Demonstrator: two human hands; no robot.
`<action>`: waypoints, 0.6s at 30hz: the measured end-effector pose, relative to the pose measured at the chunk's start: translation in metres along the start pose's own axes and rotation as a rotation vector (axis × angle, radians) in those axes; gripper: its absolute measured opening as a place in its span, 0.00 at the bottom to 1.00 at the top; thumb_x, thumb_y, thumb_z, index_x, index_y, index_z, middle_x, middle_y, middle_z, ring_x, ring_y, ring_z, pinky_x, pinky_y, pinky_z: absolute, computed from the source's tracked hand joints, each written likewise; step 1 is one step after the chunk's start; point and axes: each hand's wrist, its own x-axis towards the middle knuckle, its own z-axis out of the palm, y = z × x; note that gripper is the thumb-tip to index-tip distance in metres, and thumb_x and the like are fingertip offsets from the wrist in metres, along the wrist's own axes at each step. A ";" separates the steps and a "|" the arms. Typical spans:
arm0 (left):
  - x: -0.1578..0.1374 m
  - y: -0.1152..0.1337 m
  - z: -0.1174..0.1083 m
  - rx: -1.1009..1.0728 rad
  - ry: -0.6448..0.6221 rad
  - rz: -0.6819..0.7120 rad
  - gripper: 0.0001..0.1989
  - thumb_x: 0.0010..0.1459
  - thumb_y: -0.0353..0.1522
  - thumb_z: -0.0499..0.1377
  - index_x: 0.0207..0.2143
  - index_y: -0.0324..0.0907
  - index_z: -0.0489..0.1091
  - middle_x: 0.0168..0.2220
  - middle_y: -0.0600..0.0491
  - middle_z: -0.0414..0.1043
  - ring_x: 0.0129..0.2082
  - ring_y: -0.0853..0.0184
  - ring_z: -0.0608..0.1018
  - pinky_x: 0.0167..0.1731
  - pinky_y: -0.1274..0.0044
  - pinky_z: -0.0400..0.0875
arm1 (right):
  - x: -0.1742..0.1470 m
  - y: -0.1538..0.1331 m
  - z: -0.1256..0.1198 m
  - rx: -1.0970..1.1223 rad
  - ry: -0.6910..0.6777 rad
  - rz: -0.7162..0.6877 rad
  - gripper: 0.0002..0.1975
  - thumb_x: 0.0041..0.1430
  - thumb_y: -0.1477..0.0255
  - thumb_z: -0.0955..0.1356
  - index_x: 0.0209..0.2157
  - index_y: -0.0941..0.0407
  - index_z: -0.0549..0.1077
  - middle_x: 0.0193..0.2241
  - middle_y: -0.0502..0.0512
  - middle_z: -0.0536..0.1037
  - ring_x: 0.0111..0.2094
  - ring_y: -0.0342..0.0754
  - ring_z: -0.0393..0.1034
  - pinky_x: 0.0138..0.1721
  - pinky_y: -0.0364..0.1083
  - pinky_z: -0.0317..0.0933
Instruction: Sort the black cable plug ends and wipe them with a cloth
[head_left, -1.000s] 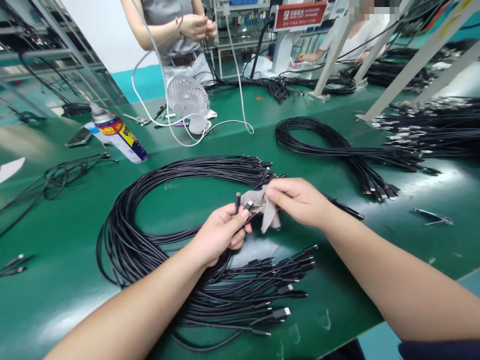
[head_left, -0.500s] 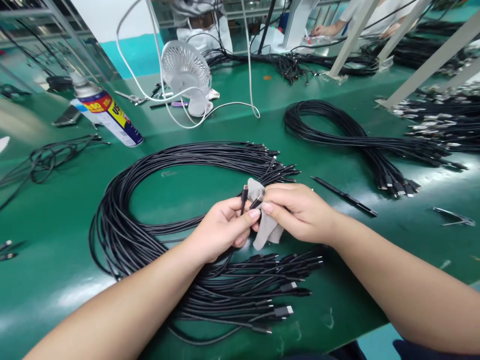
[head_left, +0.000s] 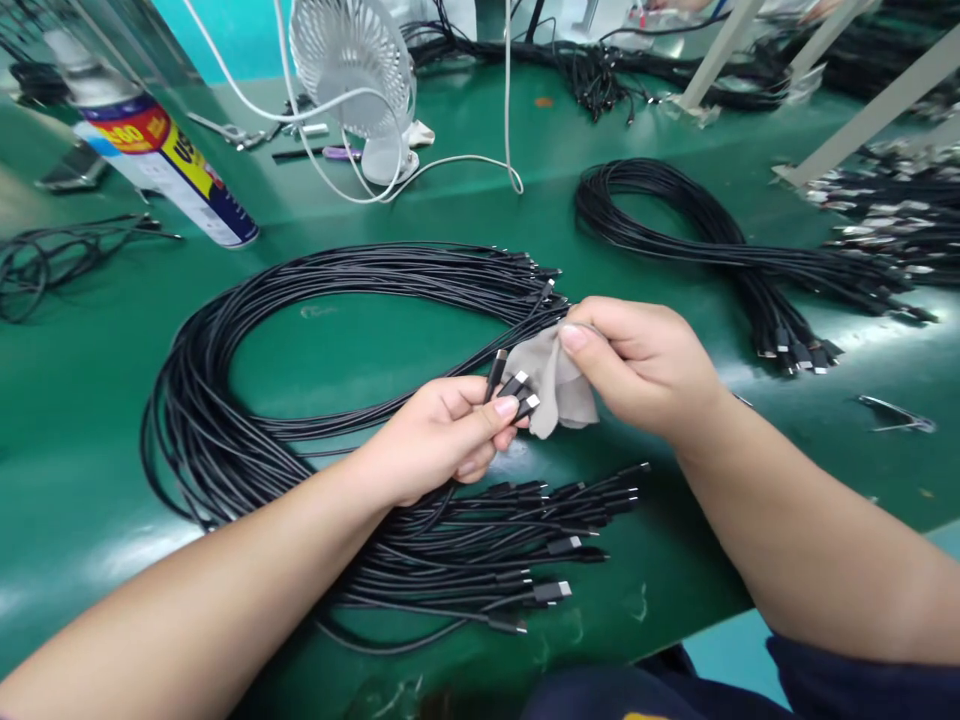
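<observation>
My left hand (head_left: 457,425) is closed around the ends of a few black cables, and three plugs (head_left: 514,384) with metal tips stick out past the thumb. Between thumb and fingers my right hand (head_left: 637,365) pinches a thin grey cloth (head_left: 559,385), which hangs down just right of those plugs. Whether the cloth touches the plugs I cannot tell. Beneath my hands lies a large looped bundle of black cables (head_left: 217,400) on the green tabletop. Its loose plug ends (head_left: 551,592) point right, in one group above my hands and another below.
A second looped cable bundle (head_left: 660,220) lies at the right, near a heap of cable ends (head_left: 900,215). Tweezers (head_left: 896,412) rest at the right. A white fan (head_left: 352,80) with a looping white cord and a spray can (head_left: 176,160) stand at the back left.
My right hand has moved up and right with the cloth, away from the plugs in my left hand, so more plug tips show. The whole view has tilted down somewhat.
</observation>
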 end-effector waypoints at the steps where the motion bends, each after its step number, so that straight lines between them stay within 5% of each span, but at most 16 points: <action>1: 0.000 0.000 0.000 0.004 -0.006 -0.006 0.14 0.53 0.38 0.64 0.25 0.37 0.68 0.22 0.57 0.65 0.13 0.83 0.57 0.12 0.84 0.50 | 0.000 0.001 0.001 0.033 0.009 0.037 0.13 0.65 0.68 0.61 0.25 0.53 0.63 0.20 0.48 0.65 0.22 0.42 0.59 0.26 0.43 0.56; 11: -0.002 0.000 0.002 0.137 0.007 -0.001 0.17 0.54 0.41 0.63 0.22 0.37 0.69 0.14 0.59 0.59 0.11 0.80 0.58 0.13 0.83 0.50 | 0.005 -0.005 0.009 0.030 -0.313 -0.015 0.14 0.64 0.70 0.60 0.24 0.54 0.65 0.19 0.48 0.71 0.23 0.40 0.64 0.27 0.41 0.56; 18: -0.001 0.000 -0.002 0.079 0.000 -0.039 0.14 0.53 0.40 0.64 0.27 0.36 0.73 0.23 0.52 0.70 0.12 0.81 0.58 0.12 0.83 0.50 | 0.006 0.002 -0.001 0.046 -0.407 -0.120 0.10 0.64 0.70 0.61 0.28 0.54 0.67 0.25 0.50 0.72 0.27 0.42 0.66 0.31 0.41 0.58</action>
